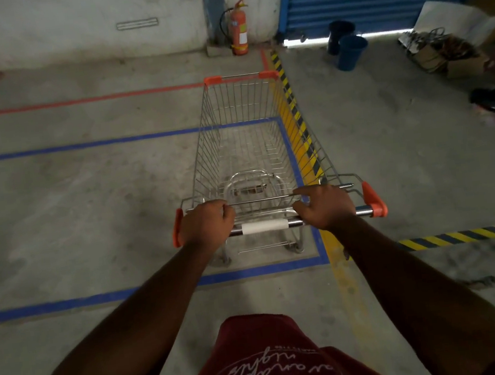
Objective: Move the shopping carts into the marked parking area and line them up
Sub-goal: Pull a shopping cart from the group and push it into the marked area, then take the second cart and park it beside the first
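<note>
Pushing from the handle bar (265,226) looks like the right way to move this cart (245,144), and I have both hands there. Left of the cart, the concrete floor (71,209) is rough, stained and dull, crossed by blue tape lines (67,304) that mark a bay; beyond the cart's far left lies a thinner red outline (89,99). My left hand (205,223) has its grip curled closed around the bar, just inside the orange end cap (177,227). The cart itself stands inside the blue bay, hard against its right-hand line, nose toward the wall. It is an empty basket of thin steel wire, rigid and shiny, so I judge it light and quick to roll, though I expect swivelling wheels could let it drift sideways. A white sleeve sits mid-bar between my hands. My right hand (325,207) wraps the bar too, fingers folded over it. Right of the cart runs a yellow-and-black striped strip (294,110). Farther right of the cart, the blurred metal at the frame edge may be another cart; I cannot tell.
</note>
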The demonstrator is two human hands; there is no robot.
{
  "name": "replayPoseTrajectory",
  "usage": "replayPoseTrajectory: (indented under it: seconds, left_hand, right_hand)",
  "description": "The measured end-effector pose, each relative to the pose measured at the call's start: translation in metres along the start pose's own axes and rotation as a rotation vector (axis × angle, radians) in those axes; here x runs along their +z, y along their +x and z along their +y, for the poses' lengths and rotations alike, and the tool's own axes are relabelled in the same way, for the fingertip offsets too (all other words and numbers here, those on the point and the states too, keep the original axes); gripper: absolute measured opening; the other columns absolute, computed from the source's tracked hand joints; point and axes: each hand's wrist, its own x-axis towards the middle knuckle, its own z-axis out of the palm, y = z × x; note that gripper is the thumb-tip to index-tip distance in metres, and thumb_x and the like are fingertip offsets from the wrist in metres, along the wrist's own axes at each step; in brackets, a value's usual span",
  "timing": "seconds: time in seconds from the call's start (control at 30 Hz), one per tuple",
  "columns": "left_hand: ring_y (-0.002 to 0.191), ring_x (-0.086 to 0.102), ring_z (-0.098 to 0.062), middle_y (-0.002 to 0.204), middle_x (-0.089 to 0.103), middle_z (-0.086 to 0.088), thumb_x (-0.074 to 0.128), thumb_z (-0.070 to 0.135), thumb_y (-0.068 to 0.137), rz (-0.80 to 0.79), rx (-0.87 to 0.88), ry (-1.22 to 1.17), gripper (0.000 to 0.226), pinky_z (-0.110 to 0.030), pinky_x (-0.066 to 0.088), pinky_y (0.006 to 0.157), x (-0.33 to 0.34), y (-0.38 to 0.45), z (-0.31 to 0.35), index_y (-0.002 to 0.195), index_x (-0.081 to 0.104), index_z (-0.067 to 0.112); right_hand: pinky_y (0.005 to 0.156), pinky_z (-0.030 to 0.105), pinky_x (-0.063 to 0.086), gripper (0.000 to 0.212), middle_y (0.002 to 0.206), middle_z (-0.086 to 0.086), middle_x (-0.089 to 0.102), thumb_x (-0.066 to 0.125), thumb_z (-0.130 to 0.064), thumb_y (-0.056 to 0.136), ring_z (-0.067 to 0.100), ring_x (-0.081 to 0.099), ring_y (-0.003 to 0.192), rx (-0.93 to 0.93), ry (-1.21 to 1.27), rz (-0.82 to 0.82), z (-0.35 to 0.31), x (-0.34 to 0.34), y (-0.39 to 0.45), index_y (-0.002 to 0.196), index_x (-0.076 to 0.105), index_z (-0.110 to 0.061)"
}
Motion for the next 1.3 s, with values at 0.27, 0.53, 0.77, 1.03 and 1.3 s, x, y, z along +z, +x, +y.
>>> replayPoseTrajectory:
  seconds: [0.27, 0.53, 0.77, 1.03, 1.3]
  left_hand:
    - [0.116, 0.065, -0.018, 0.122, 0.07, 0.013, 0.042, 0.052, 0.094, -0.051, 0.044, -0.11, 0.035, -0.058, 0.021, 0.117, -0.01, -0.01, -0.008, 0.119, 0.063, 0.041]
    - [0.116, 0.064, -0.017, 0.123, 0.07, 0.01, 0.055, 0.036, 0.097, 0.068, 0.24, -0.19, 0.029, -0.044, 0.034, 0.11, -0.025, -0.019, -0.015, 0.123, 0.069, 0.034]
    - [0.108, 0.068, -0.016, 0.116, 0.074, 0.0, 0.064, 0.011, 0.09, 0.115, 0.679, -0.481, 0.029, -0.026, 0.049, 0.096, 0.009, -0.05, 0.016, 0.117, 0.074, 0.016]
    - [0.115, 0.066, -0.015, 0.123, 0.071, 0.003, 0.063, 0.023, 0.088, -0.277, 0.893, -0.515, 0.037, -0.033, 0.051, 0.097, 0.052, -0.133, 0.119, 0.124, 0.07, 0.019]
    - [0.116, 0.063, -0.012, 0.125, 0.069, 0.003, 0.064, 0.022, 0.089, -0.4, 1.007, -0.483, 0.038, -0.026, 0.049, 0.097, 0.114, -0.23, 0.294, 0.127, 0.068, 0.022]
  right_hand:
    - [0.093, 0.035, 0.052, 0.036, 0.119, 0.006, 0.076, 0.061, -0.041, 0.096, 0.03, 0.07, 0.111, 0.055, 0.017, 0.013, -0.011, 0.005, -0.011, 0.13, 0.071, -0.033]
    - [0.1, 0.044, 0.05, 0.053, 0.12, 0.011, 0.075, 0.053, -0.047, 0.088, 0.036, 0.07, 0.109, 0.03, 0.182, 0.231, -0.026, 0.02, -0.039, 0.124, 0.072, -0.014]
    - [0.096, 0.043, 0.054, 0.038, 0.12, 0.008, 0.074, 0.061, -0.029, 0.095, 0.031, 0.069, 0.108, 0.113, 0.405, 0.485, -0.028, 0.025, -0.129, 0.127, 0.071, -0.011]
    - [0.092, 0.029, 0.049, 0.041, 0.127, -0.003, 0.072, 0.064, -0.038, 0.095, 0.018, 0.068, 0.115, 0.462, 0.484, 0.407, 0.053, 0.006, -0.25, 0.134, 0.068, -0.024]
    - [0.085, 0.035, 0.055, 0.037, 0.127, -0.005, 0.072, 0.066, -0.037, 0.098, 0.007, 0.068, 0.1, 0.731, 0.544, 0.524, 0.196, -0.036, -0.391, 0.135, 0.067, -0.032]
